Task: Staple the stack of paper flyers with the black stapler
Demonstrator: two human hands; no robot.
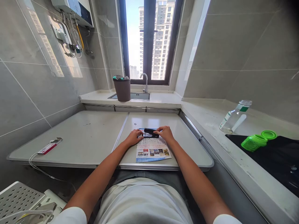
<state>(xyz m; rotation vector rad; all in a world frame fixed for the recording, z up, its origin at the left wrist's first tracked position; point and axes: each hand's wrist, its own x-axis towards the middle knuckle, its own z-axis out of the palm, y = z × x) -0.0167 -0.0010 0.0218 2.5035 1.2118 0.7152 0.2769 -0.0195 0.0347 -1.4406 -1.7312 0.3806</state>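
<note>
A black stapler (151, 132) with a shiny metal part showing lies over the upper end of a printed leaflet (154, 147). Its upper arm looks raised from the base. My right hand (166, 133) pinches the stapler's right end between thumb and fingers. At the left end, my left hand (134, 137) has its fingers curled against the stapler, just above the leaflet's edge. The leaflet carries dense text and a row of small pictures, with a blue sheet edge below. Beyond the left hand, tiny dark bits (135, 124) lie on the white table (100, 137).
A red and white box (50, 147) and a white cable (39, 166) are at the table's left. A brown bin (121, 90) stands by the sink (140, 96). On the right counter are a glass bottle (234, 116) and an open green container (254, 142).
</note>
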